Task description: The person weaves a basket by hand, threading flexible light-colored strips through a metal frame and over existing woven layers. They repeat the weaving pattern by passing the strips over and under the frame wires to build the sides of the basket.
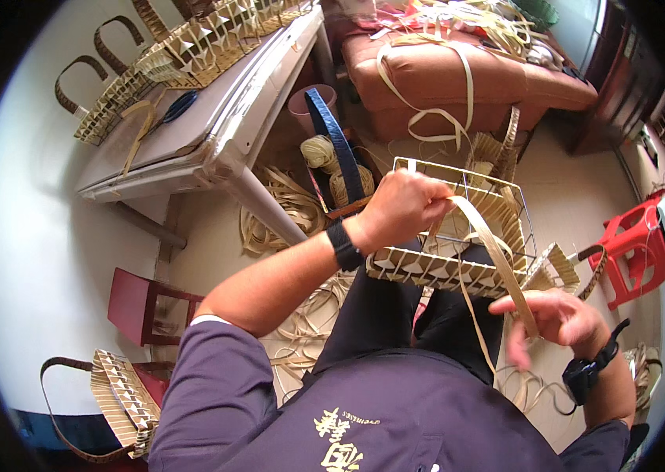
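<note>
**Basket weaving partly done: lower band woven, upper frame bare**

A wire frame basket (458,228) is held over the person's lap, and it serves as the landmark here. Along its near lower edge a band of pale strips has been woven in a triangular pattern; the far side is also partly covered. The upper wires of the frame are seen bare, so most of the wall height is judged to be left.

The left hand (403,206) is closed in a fist over the near upper rim of the basket, where the pale strip (497,256) is gripped. From there the strip is arched over the basket's near side and led down to the right hand (556,321), just in front of the basket's right corner. This hand is half open; the strip is pinched between thumb and forefinger while the other fingers are spread loose.

To the left of the basket, on a grey table (191,141), finished woven bags (191,47) and blue-handled scissors (171,110) are laid. Beyond the basket, loose strips are heaped on a brown sofa (458,79). To the right of the basket a red stool (631,252) is placed.
</note>
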